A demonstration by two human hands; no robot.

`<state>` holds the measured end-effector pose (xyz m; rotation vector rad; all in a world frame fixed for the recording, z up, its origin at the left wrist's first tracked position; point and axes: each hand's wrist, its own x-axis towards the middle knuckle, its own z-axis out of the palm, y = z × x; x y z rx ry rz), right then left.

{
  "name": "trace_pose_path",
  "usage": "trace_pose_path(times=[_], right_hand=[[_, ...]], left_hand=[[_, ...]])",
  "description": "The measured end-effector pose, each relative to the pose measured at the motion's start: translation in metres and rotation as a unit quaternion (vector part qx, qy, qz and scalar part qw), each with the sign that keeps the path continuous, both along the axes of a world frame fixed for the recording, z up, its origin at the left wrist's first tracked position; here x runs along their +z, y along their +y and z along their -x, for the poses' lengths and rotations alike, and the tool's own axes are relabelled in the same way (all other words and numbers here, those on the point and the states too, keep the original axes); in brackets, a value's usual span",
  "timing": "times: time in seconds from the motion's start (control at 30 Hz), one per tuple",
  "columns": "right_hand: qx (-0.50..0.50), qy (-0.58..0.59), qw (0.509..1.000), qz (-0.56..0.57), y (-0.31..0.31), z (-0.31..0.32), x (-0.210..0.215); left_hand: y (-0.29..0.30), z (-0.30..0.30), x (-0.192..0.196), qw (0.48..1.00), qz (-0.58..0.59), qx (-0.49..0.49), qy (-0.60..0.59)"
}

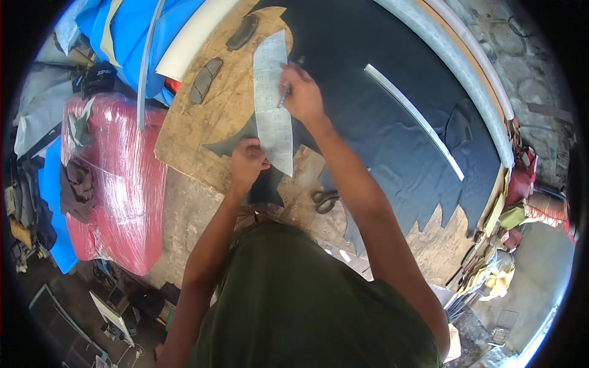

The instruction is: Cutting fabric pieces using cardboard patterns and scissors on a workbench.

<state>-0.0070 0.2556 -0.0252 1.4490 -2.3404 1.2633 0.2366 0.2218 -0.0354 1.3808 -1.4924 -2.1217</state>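
A long, pale paper pattern [272,98] with a curved edge and handwritten marks lies over a dark, leather-like sheet [392,156]. My right hand [302,95] rests at the pattern's right edge, closed around a slim pen [283,97] whose lower end points down onto the paper. Close to the pattern's lower left edge is my left hand [248,164], its fingers curled and the thumb and forefinger pinching at the paper's border. Black-handled scissors [325,199] lie on the table right of my left hand, their blades partly out of sight.
A light curved strip [417,122] lies across the dark sheet. Two dark cut pieces [206,81] sit on brown board [184,129] at the far left. Beside the table stands a red, plastic-wrapped bundle [116,184]. Rolled material [472,73] lines the far right edge.
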Motion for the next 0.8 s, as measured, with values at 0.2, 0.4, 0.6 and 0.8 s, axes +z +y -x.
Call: trace_pose_path(times=[0.2,0.4,0.6,0.8], right_hand=[[0.072,0.156,0.969,-0.179,-0.008,0.013,-0.032],[-0.031,0.123,0.966,-0.224,0.040,-0.004,-0.024],[0.060,0.030,0.993,-0.097,0.001,-0.003,0.006],[0.448,-0.257,0.813,-0.267,-0.011,-0.042,0.090]], left_hand=[[-0.040,-0.014,0.009,0.981,0.112,-0.127,-0.095],[-0.054,-0.022,0.009,0.983,0.128,-0.098,-0.092],[-0.034,-0.032,0.058,0.950,0.254,-0.161,-0.084],[-0.064,-0.027,0.174,0.834,0.427,-0.346,-0.038]])
